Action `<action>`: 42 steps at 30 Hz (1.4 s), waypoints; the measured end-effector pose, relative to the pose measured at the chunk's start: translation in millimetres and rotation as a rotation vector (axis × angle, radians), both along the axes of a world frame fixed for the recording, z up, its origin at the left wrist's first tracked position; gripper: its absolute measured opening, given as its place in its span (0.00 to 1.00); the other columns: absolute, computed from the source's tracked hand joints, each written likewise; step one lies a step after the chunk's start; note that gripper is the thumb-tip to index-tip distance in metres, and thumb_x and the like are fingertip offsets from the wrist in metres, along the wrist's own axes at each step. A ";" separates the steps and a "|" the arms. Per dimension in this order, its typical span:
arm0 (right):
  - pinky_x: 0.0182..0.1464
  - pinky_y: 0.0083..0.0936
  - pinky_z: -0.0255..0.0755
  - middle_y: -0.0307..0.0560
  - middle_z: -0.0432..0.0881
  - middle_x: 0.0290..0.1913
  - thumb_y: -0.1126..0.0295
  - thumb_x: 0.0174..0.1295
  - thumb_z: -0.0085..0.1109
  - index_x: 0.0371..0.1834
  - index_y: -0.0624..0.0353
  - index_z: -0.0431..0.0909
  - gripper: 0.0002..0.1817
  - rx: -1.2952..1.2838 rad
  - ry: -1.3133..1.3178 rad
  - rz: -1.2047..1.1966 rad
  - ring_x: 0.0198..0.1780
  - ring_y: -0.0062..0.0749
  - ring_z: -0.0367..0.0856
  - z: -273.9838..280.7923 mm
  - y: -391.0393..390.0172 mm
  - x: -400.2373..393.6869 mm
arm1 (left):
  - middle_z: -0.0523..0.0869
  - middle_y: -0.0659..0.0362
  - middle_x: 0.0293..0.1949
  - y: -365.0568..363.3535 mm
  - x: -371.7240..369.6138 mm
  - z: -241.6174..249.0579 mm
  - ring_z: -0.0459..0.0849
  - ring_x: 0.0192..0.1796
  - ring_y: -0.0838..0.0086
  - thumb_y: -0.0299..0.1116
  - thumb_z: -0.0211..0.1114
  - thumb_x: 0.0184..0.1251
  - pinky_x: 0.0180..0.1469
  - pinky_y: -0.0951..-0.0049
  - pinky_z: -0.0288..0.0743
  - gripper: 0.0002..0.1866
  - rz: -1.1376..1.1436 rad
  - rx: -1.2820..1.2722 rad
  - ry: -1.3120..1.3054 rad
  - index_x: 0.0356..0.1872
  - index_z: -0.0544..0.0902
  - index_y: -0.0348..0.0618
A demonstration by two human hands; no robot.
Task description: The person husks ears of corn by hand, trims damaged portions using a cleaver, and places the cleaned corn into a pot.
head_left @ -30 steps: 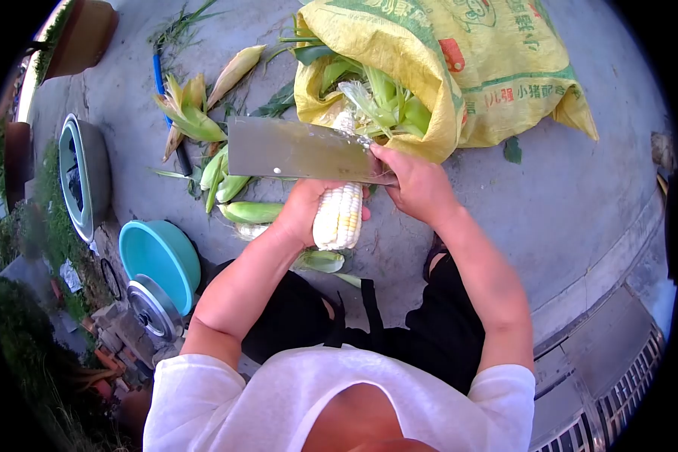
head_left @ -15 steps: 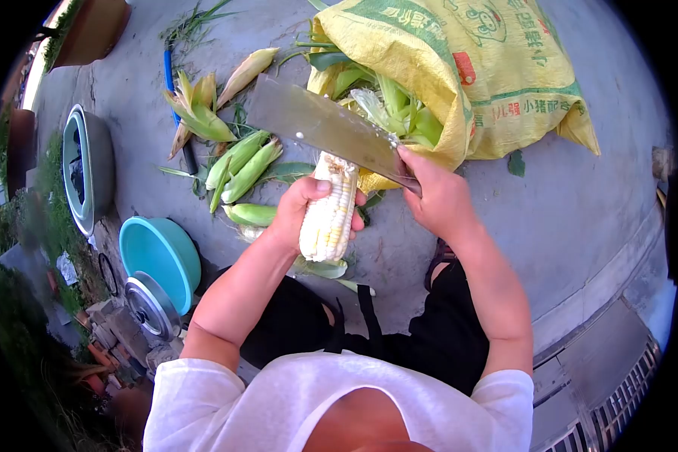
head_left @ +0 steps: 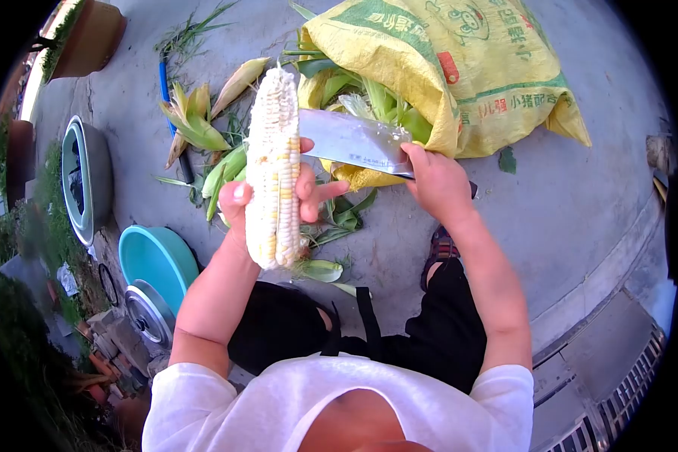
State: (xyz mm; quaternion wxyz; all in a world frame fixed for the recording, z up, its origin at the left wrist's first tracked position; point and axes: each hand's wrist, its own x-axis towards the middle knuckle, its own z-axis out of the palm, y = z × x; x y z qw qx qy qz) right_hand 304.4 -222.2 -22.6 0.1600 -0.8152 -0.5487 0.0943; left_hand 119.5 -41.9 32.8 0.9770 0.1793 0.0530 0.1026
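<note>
My fingers of the left hand wrap a shucked corn cob, held upright before the yellow sack of husked ears. My right hand grips the cleaver, its blade touching the cob's side. A teal basin sits on the concrete ground.

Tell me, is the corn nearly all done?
Not nearly. Done: the cob in the left hand is bare of husk, and peeled husks lie on the ground. In hand: the right hand holds a cleaver beside that cob. Left: unpeeled ears on the ground and more in the yellow sack.
</note>
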 end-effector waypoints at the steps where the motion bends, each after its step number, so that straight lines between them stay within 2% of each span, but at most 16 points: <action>1: 0.33 0.34 0.73 0.44 0.80 0.30 0.69 0.44 0.64 0.46 0.54 0.68 0.23 -0.004 0.004 0.006 0.33 0.39 0.80 0.1 -1.8 -2.7 | 0.79 0.52 0.32 0.1 13.7 -2.7 0.81 0.33 0.62 0.46 0.61 0.47 0.67 0.48 0.51 0.40 -0.034 -0.008 0.027 0.61 0.61 0.33; 2: 0.32 0.34 0.72 0.43 0.79 0.28 0.70 0.45 0.62 0.42 0.54 0.68 0.20 0.018 0.003 0.038 0.31 0.39 0.79 0.4 -2.3 -4.0 | 0.80 0.50 0.34 1.7 29.6 -7.6 0.82 0.36 0.61 0.46 0.61 0.47 0.68 0.48 0.50 0.40 -0.070 -0.012 0.049 0.60 0.62 0.32; 5: 0.30 0.34 0.70 0.41 0.76 0.24 0.72 0.46 0.58 0.34 0.54 0.67 0.13 0.061 -0.052 0.086 0.28 0.37 0.77 11.9 -1.3 -8.2 | 0.81 0.40 0.39 1.5 64.9 -47.6 0.79 0.47 0.46 0.40 0.57 0.48 0.56 0.57 0.71 0.30 -0.247 -0.200 0.152 0.52 0.69 0.30; 8: 0.28 0.33 0.68 0.40 0.73 0.22 0.73 0.47 0.53 0.30 0.54 0.65 0.08 0.071 -0.111 0.102 0.26 0.35 0.75 22.8 -7.9 -9.8 | 0.81 0.40 0.40 -1.6 87.3 -67.8 0.81 0.44 0.50 0.42 0.56 0.49 0.54 0.58 0.73 0.28 -0.234 -0.075 0.204 0.49 0.71 0.30; 10: 0.28 0.32 0.68 0.39 0.72 0.21 0.73 0.48 0.51 0.28 0.55 0.65 0.06 0.067 -0.114 0.102 0.26 0.35 0.74 23.0 -16.2 -15.3 | 0.81 0.41 0.39 18.1 101.9 -75.2 0.80 0.48 0.51 0.41 0.56 0.50 0.57 0.61 0.72 0.28 -0.228 0.248 0.360 0.47 0.72 0.25; 12: 0.27 0.32 0.67 0.39 0.72 0.21 0.73 0.48 0.52 0.28 0.55 0.65 0.06 0.038 -0.130 0.117 0.26 0.34 0.75 23.5 -21.6 -12.0 | 0.82 0.46 0.37 27.4 109.5 -75.5 0.81 0.45 0.54 0.43 0.54 0.49 0.58 0.60 0.71 0.28 -0.053 0.044 0.359 0.46 0.73 0.27; 14: 0.27 0.31 0.67 0.39 0.72 0.21 0.73 0.48 0.52 0.28 0.55 0.65 0.06 0.059 -0.134 0.107 0.26 0.34 0.75 24.8 -24.9 -9.8 | 0.82 0.46 0.37 15.0 100.8 -59.7 0.82 0.44 0.55 0.44 0.55 0.49 0.47 0.59 0.77 0.28 -0.093 0.007 0.229 0.47 0.72 0.29; 18: 0.27 0.31 0.67 0.39 0.72 0.21 0.73 0.47 0.52 0.28 0.54 0.65 0.06 0.103 -0.121 0.087 0.26 0.34 0.75 25.0 -23.9 -15.5 | 0.81 0.45 0.37 -28.0 95.5 -72.3 0.82 0.42 0.56 0.43 0.57 0.48 0.46 0.63 0.78 0.28 -0.348 0.109 0.168 0.47 0.72 0.31; 19: 0.27 0.31 0.67 0.39 0.72 0.21 0.73 0.47 0.52 0.28 0.54 0.65 0.06 0.108 -0.128 0.091 0.26 0.34 0.75 25.2 -24.5 -15.0 | 0.80 0.44 0.38 -22.1 102.5 -67.8 0.82 0.42 0.57 0.43 0.54 0.51 0.43 0.63 0.79 0.26 -0.277 0.127 0.317 0.46 0.72 0.30; 22: 0.28 0.31 0.67 0.39 0.73 0.23 0.73 0.49 0.51 0.29 0.53 0.66 0.06 -0.006 -0.109 0.137 0.28 0.35 0.76 26.1 -34.7 -12.8 | 0.81 0.46 0.38 15.7 106.2 -63.6 0.82 0.43 0.57 0.45 0.55 0.49 0.53 0.61 0.75 0.29 -0.137 0.115 0.366 0.48 0.72 0.29; 24: 0.31 0.32 0.68 0.40 0.75 0.25 0.73 0.47 0.56 0.30 0.53 0.66 0.09 0.004 -0.059 0.103 0.29 0.36 0.76 28.3 -36.2 -14.8 | 0.82 0.48 0.36 22.5 88.6 -49.1 0.83 0.41 0.58 0.46 0.58 0.46 0.67 0.59 0.59 0.35 -0.126 0.130 0.180 0.54 0.67 0.31; 26: 0.32 0.33 0.67 0.40 0.75 0.25 0.72 0.45 0.60 0.31 0.53 0.67 0.12 -0.044 -0.036 0.110 0.30 0.36 0.76 29.7 -36.6 -13.4 | 0.81 0.48 0.34 11.1 66.0 -18.0 0.83 0.39 0.57 0.47 0.60 0.43 0.69 0.56 0.52 0.40 -0.200 0.052 0.074 0.58 0.63 0.32; 33: 0.32 0.34 0.69 0.41 0.76 0.26 0.72 0.36 0.68 0.35 0.52 0.68 0.22 -0.033 0.011 0.037 0.31 0.39 0.77 27.2 -33.1 -9.4 | 0.80 0.43 0.33 -22.9 6.8 22.6 0.83 0.33 0.56 0.45 0.68 0.33 0.64 0.55 0.58 0.47 -0.291 0.014 -0.156 0.59 0.63 0.30; 38: 0.32 0.33 0.72 0.44 0.80 0.28 0.71 0.40 0.69 0.35 0.54 0.69 0.19 0.007 0.208 -0.075 0.31 0.42 0.79 26.9 -23.6 -12.0 | 0.79 0.40 0.33 -20.8 -15.1 44.3 0.82 0.32 0.58 0.44 0.69 0.31 0.43 0.64 0.76 0.48 -0.486 0.013 -0.137 0.58 0.63 0.28; 39: 0.33 0.31 0.72 0.45 0.81 0.29 0.71 0.43 0.68 0.36 0.55 0.70 0.19 0.025 0.325 -0.117 0.31 0.40 0.80 27.0 -21.2 -13.2 | 0.81 0.44 0.30 -21.4 -17.2 48.1 0.81 0.32 0.61 0.48 0.67 0.38 0.43 0.65 0.68 0.46 -0.463 0.076 -0.182 0.57 0.60 0.27; 42: 0.35 0.26 0.73 0.46 0.82 0.30 0.71 0.48 0.67 0.40 0.57 0.71 0.18 0.037 0.524 -0.173 0.31 0.34 0.81 35.1 -11.4 -18.0 | 0.80 0.44 0.30 -21.9 -29.2 54.7 0.81 0.32 0.60 0.47 0.67 0.38 0.43 0.65 0.68 0.46 -0.419 0.037 -0.141 0.57 0.59 0.26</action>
